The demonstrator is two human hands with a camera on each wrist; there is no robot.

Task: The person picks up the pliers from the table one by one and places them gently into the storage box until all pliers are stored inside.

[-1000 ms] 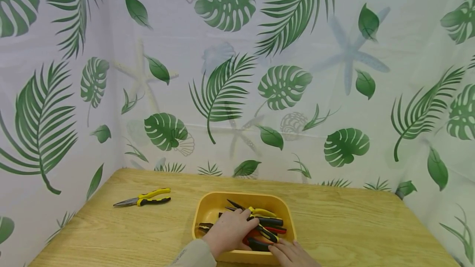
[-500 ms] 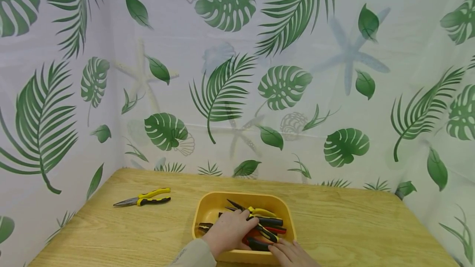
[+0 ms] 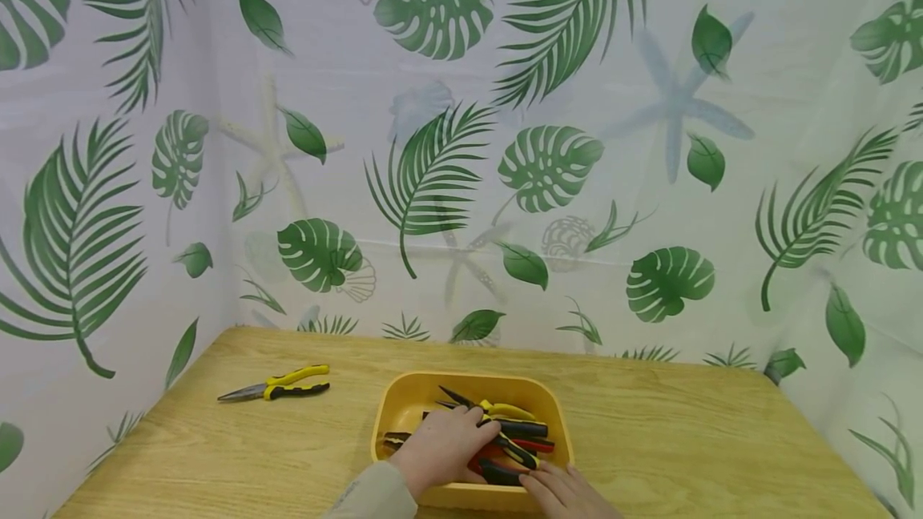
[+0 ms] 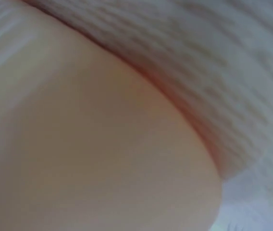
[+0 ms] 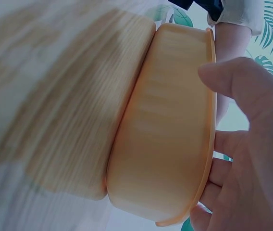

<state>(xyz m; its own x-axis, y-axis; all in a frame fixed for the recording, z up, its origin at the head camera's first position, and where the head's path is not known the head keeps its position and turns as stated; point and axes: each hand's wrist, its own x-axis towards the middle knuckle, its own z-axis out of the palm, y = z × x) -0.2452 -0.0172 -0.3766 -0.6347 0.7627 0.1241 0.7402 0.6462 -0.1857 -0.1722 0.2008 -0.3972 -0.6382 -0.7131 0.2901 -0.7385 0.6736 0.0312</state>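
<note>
A yellow box stands at the table's front edge with several pliers in it. My left hand reaches into it, fingers bent over a pair of pliers whose black and yellow handle sticks out to the right; the palm hides the rest. Below lies a red and black handle; behind are needle-nose pliers. My right hand grips the box's near right rim, thumb on the outer wall and fingers over the rim in the right wrist view. The left wrist view is mostly a blurred close surface.
Another pair of needle-nose pliers with yellow and black handles lies on the wooden table, left of the box. A leaf-patterned sheet rises behind the table and along both sides.
</note>
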